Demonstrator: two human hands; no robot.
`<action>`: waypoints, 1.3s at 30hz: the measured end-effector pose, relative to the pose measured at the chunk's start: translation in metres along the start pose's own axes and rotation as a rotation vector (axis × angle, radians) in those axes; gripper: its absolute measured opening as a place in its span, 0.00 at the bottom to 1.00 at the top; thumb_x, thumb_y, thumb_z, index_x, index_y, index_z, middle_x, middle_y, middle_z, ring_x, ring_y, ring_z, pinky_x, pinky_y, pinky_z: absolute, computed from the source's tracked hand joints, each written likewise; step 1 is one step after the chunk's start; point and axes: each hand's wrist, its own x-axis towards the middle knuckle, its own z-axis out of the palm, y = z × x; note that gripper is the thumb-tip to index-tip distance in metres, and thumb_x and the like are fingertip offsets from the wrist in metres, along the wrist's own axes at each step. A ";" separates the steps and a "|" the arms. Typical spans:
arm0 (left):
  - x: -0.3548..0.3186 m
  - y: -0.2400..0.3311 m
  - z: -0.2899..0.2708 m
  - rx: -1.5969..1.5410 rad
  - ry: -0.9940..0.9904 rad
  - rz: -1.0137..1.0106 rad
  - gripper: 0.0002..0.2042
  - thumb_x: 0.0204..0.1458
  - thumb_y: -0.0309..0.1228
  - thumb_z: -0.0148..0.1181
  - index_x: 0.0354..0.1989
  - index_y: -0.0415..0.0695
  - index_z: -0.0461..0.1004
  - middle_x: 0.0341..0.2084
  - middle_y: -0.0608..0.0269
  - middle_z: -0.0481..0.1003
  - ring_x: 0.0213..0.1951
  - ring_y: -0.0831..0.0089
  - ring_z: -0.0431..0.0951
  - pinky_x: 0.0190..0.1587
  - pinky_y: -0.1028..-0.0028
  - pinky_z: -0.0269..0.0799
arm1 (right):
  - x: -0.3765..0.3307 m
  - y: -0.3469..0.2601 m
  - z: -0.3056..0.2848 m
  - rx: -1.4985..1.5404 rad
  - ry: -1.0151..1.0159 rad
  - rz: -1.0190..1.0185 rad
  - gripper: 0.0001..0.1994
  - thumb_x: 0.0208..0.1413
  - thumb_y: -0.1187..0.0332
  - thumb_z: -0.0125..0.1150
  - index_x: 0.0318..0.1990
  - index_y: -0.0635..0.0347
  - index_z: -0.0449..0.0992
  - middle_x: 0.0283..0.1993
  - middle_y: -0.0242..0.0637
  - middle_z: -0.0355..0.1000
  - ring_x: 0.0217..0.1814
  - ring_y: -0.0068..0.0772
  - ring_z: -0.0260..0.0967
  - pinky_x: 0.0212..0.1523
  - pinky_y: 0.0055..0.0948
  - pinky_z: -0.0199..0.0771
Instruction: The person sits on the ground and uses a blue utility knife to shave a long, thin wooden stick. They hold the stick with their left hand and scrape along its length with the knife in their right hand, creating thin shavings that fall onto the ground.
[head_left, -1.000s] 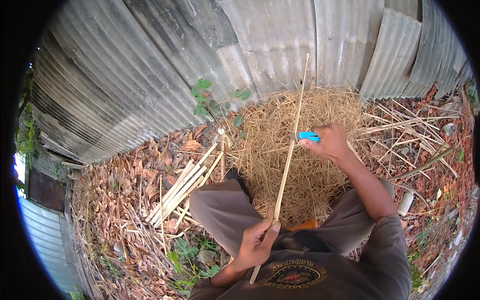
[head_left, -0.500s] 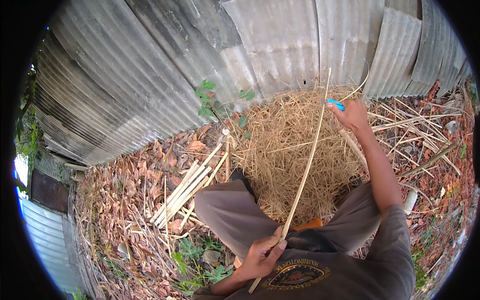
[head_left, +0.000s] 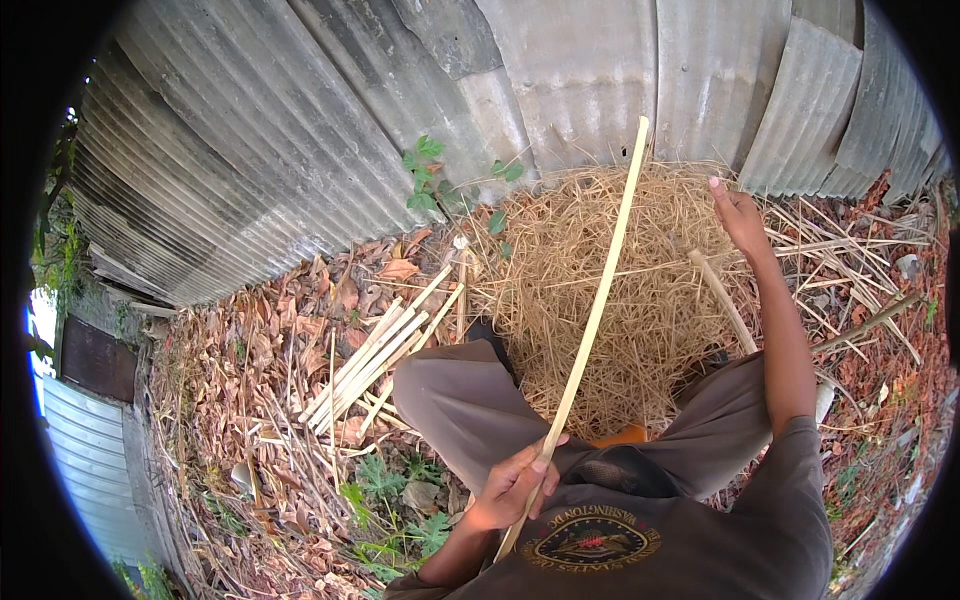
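Head view: the left hand point(head_left: 515, 488) is closed around the lower part of a pale wooden strip point(head_left: 590, 335), which slants up from the lap and across the straw pile point(head_left: 555, 290). The right hand point(head_left: 740, 220) is raised near the pile's far right edge, well apart from the strip, thumb extended and fingers curled; whether it grips anything cannot be told from this angle.

Step in hand (judged): handwork on the strip, supported by the left hand alone. Next move (judged): calls for a firm left grip and the right hand brought to the strip.

Containers: none visible. Straw lies loose in front of the crossed legs; cut sticks point(head_left: 370, 365) lie together on dry leaves point(head_left: 265, 355), left of the left knee.
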 end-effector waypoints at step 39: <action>0.107 0.039 0.040 -0.827 -0.140 -0.152 0.16 0.67 0.43 0.32 0.30 0.51 0.60 0.09 0.77 0.52 0.07 0.85 0.46 0.20 0.81 0.48 | -0.128 -0.104 0.059 -0.249 -0.192 -0.742 0.33 0.41 0.30 0.57 0.13 0.54 0.73 0.09 0.35 0.63 0.12 0.41 0.66 0.16 0.37 0.64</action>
